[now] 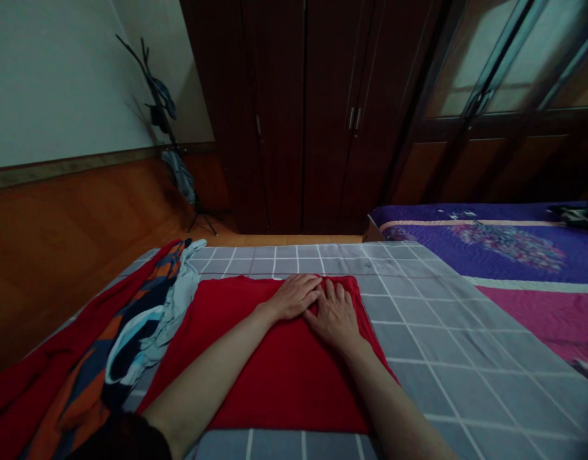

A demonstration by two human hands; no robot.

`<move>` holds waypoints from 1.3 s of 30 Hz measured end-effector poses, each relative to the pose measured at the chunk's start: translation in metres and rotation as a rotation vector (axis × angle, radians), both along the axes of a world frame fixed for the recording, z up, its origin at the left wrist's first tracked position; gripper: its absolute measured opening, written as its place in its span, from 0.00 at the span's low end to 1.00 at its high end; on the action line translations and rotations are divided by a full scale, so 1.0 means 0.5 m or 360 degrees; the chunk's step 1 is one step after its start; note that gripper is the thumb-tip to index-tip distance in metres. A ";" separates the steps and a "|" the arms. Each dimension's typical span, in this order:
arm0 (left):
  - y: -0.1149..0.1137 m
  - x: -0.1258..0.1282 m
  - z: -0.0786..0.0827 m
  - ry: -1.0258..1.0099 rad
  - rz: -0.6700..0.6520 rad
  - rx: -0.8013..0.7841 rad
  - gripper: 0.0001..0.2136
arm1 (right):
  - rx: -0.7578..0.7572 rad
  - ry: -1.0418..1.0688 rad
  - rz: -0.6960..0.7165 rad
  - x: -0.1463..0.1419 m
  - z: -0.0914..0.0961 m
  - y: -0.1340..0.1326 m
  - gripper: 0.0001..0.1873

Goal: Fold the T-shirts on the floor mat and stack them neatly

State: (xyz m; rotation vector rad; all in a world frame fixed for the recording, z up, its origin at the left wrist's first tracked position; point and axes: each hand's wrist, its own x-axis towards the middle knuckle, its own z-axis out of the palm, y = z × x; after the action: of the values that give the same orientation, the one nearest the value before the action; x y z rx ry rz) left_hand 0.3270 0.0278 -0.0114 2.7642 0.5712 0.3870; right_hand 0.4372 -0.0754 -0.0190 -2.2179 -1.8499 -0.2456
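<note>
A red garment [294,383] lies spread flat on the grey checked bedsheet [418,319], its near edge straight. My left hand [296,296] rests flat on its far part, fingers stretched toward the right. Close beside it, my right hand [333,313] lies palm down near the garment's far right corner, fingers a little apart. The fingertips of both hands nearly meet, and the left ones may touch the right hand. Neither hand grips the cloth. What lies under the palms is hidden.
Several loose clothes [131,338], red, orange, dark blue and pale, are heaped along the bed's left side. A second bed with a purple and pink cover [466,243] adjoins on the right. Beyond stand a dark wardrobe [284,128] and a coat stand [160,102].
</note>
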 end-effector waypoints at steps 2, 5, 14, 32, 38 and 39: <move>0.004 -0.003 0.000 0.0021 -0.0032 0.0014 0.23 | -0.0006 -0.0045 -0.0024 0.001 -0.014 0.004 0.41; 0.010 -0.009 -0.002 0.0059 -0.0066 0.0027 0.23 | -0.0049 -0.0105 -0.0044 0.000 -0.022 0.005 0.41; 0.070 -0.135 0.012 0.0329 0.0070 0.0063 0.26 | -0.0055 -0.0185 -0.0052 -0.003 -0.015 0.002 0.42; 0.093 -0.419 -0.013 0.0483 0.1027 0.0126 0.31 | -0.0103 -0.0273 -0.0067 -0.005 -0.012 0.002 0.41; 0.049 -0.436 0.003 0.0474 0.0896 0.0219 0.29 | -0.0104 -0.0317 -0.0052 -0.004 -0.011 0.004 0.40; 0.040 -0.441 0.004 0.0490 0.0843 0.0224 0.28 | -0.0102 -0.0324 -0.0047 -0.004 -0.012 0.004 0.40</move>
State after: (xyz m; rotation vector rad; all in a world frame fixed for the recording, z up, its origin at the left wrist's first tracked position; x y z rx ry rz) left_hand 0.1068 0.0478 -0.0095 2.7885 1.4119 0.1072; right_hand 0.4353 -0.0734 -0.0248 -2.3417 -1.9526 -0.4381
